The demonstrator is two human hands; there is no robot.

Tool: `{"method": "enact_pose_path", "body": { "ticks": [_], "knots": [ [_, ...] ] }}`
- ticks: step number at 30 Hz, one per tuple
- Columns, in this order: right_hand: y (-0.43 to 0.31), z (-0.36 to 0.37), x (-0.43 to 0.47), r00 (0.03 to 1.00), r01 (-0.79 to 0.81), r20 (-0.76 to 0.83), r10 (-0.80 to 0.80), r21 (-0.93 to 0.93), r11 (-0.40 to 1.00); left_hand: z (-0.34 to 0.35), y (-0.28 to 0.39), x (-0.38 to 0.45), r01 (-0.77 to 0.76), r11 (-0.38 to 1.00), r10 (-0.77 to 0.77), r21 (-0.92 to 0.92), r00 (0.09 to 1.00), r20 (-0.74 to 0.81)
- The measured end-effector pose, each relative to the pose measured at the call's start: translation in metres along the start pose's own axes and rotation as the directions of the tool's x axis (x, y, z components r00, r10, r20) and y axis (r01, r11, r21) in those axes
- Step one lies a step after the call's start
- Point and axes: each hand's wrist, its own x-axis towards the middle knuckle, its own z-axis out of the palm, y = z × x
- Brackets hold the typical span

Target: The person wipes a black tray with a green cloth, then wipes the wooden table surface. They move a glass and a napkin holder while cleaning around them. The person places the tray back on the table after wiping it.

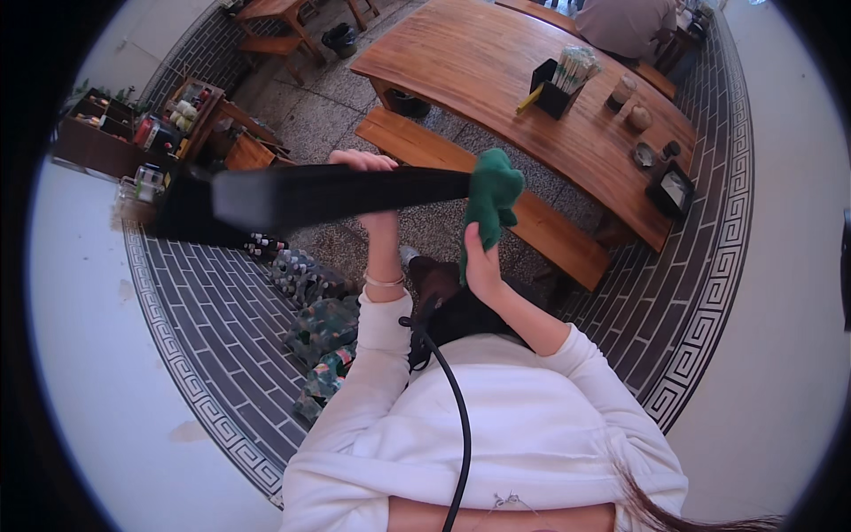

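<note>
My left hand (365, 163) grips a long black object (332, 193) by its middle; the object is blurred, and I cannot tell what it is. Its wide end points left, and its narrow end reaches the green cloth (494, 189). That cloth is bunched in my right hand (483, 266), with the thumb showing over its lower part. The fingers behind the cloth are hidden. Both hands are in front of my body, above the speckled floor and near a wooden bench (425, 143).
Beyond the bench stands a long wooden table (459, 60) with a chopstick holder (558, 93), jars (621, 92) and a black framed stand (670, 189). A person (625, 26) sits behind it. Bottles in crates (309, 276) line the left wall. A bin (340, 40) stands farther off.
</note>
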Motion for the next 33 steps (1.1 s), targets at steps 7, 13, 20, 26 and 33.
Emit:
{"method": "enact_pose_path", "body": {
  "ticks": [7, 13, 20, 26, 33],
  "knots": [
    [-0.008, -0.011, 0.010, 0.998, 0.024, 0.061, -0.034, 0.155, 0.988, 0.022, 0.013, -0.021, 0.098, 0.828, -0.306, 0.552, 0.904, 0.299],
    [-0.024, -0.025, 0.071, 0.969, 0.248, 0.032, -0.247, -0.203, 0.947, 0.018, 0.028, -0.028, 0.123, 0.829, -0.414, 0.546, 0.791, 0.450],
    [0.011, -0.011, 0.057, 0.801, 0.598, 0.320, -0.506, -0.482, 0.641, 0.033, 0.043, -0.016, 0.150, 0.849, -0.412, 0.507, 0.787, 0.459],
    [0.010, -0.012, 0.058, 0.794, 0.606, 0.218, -0.567, -0.214, 0.766, 0.027, 0.051, -0.008, -0.088, 0.804, -0.336, 0.588, 0.749, 0.572],
    [-0.009, -0.023, 0.076, 0.777, 0.624, 0.098, -0.622, -0.259, 0.738, -0.005, 0.056, -0.017, -0.364, 0.774, -0.167, 0.518, 0.672, 0.722]
  ]
}}
